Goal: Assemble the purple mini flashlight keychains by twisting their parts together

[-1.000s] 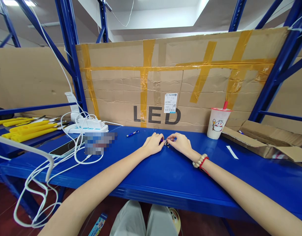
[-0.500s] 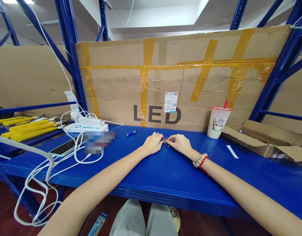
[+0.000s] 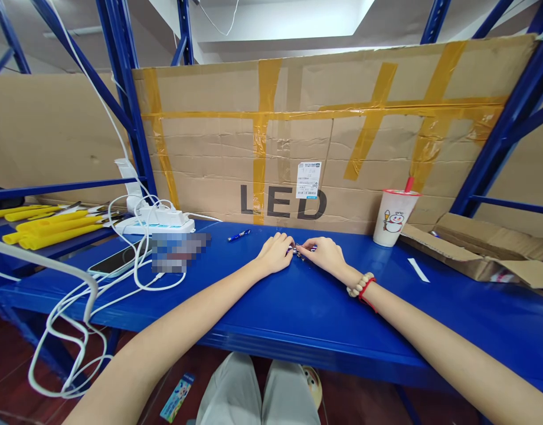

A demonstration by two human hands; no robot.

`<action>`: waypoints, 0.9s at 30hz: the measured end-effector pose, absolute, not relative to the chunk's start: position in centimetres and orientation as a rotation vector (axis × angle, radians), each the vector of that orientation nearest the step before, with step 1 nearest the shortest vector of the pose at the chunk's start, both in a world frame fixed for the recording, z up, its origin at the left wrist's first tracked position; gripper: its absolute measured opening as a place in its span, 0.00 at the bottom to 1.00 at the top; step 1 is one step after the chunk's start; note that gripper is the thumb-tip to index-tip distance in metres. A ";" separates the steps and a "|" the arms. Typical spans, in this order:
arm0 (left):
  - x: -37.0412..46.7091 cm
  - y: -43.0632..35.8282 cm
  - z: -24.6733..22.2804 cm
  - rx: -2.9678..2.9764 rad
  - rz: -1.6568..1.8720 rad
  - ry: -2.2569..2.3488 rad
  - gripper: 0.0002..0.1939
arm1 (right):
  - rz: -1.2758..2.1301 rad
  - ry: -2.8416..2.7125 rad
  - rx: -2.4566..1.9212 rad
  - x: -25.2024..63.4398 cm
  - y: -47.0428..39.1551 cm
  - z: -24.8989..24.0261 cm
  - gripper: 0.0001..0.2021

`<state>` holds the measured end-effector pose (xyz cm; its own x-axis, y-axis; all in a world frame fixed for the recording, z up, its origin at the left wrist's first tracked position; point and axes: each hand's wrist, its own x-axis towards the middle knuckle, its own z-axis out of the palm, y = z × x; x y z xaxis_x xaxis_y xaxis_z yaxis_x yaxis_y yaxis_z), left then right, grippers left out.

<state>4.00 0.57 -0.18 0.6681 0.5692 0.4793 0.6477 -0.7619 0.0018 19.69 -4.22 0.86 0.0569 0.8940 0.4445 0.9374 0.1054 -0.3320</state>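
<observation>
My left hand point(image 3: 275, 252) rests low over the blue tabletop point(image 3: 293, 313), its fingers curled together at a small shiny thing point(image 3: 297, 252). That thing is silvery with dark purplish bits, and too small and covered to name. From the other side my right hand point(image 3: 324, 255) meets it, thumb and forefinger pinched close. The two sets of fingertips nearly touch. A beaded bracelet point(image 3: 360, 285) and a red cord circle my right wrist. Left of the hands lies a blue pen point(image 3: 239, 236).
A paper cup point(image 3: 393, 218) with a red straw stands at the back right, beside an open cardboard box point(image 3: 466, 254) and a white strip point(image 3: 418, 270). White cables point(image 3: 141, 283), a phone point(image 3: 116, 260), a power strip point(image 3: 156, 223) and yellow-handled tools point(image 3: 59, 230) occupy the left.
The view has shifted slightly. Both hands stay at the same spot around the small shiny thing, with only slight finger movement.
</observation>
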 end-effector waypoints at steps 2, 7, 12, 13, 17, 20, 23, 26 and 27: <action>4.0 0.6 -0.3 -2.699 -0.714 -1.013 0.08 | -0.110 -1.827 -1.807 19.4 -4.4 1.0 0.15; 4.1 0.4 -0.2 -2.630 -0.775 -1.111 0.07 | -0.113 -1.960 -1.819 19.1 -4.4 1.1 0.15; 3.6 0.6 0.5 -2.463 -0.836 -1.340 0.11 | -0.093 -1.990 -1.811 19.3 -4.2 0.8 0.10; 3.4 0.8 0.7 -2.418 -0.829 -1.410 0.13 | -0.092 -1.987 -1.811 19.3 -4.2 0.8 0.11; 2.0 2.2 0.8 -2.244 -0.684 -1.720 0.18 | -0.085 -1.977 -1.800 19.5 -4.3 0.8 0.13; 1.0 3.4 0.4 -2.134 -0.529 -1.969 0.21 | -0.072 -1.968 -1.785 19.5 -4.3 0.8 0.13; 0.3 4.1 0.2 -2.139 -0.472 -2.056 0.23 | -0.084 -1.927 -1.769 19.5 -4.3 0.8 0.14; 0.3 4.1 0.3 -2.226 -0.493 -1.959 0.18 | -0.130 -1.871 -1.755 19.5 -4.3 1.0 0.17; 0.4 4.0 0.3 -2.256 -0.501 -1.921 0.17 | -0.141 -1.860 -1.749 19.4 -4.3 1.0 0.18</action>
